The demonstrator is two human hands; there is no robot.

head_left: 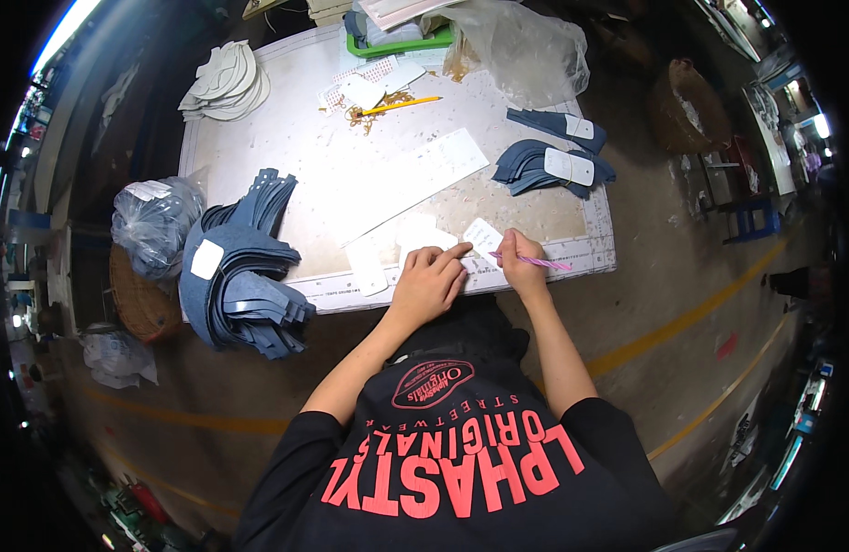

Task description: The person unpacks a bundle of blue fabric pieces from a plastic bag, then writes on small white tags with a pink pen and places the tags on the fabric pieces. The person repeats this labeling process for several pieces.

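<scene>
My right hand (pixel 524 258) grips a pink striped pen (pixel 548 264), held over a small white tag (pixel 481 237) with handwriting on it. My left hand (pixel 428 283) lies on the table's near edge, its index finger stretched out to the tag's lower corner. Partly under and beyond that hand lie blank white cards (pixel 418 232), and another white card (pixel 367 267) is just to its left. The pen's tip is hidden by my right fingers.
Bundled blue-grey cut pieces (pixel 217 299) overhang the table's left edge; smaller bundles with white tags (pixel 569 167) sit at the right. A long white strip (pixel 420 182) crosses the middle. Beyond are a yellow pencil (pixel 401 106), rubber bands, a green tray (pixel 401 46) and a plastic bag (pixel 526 51).
</scene>
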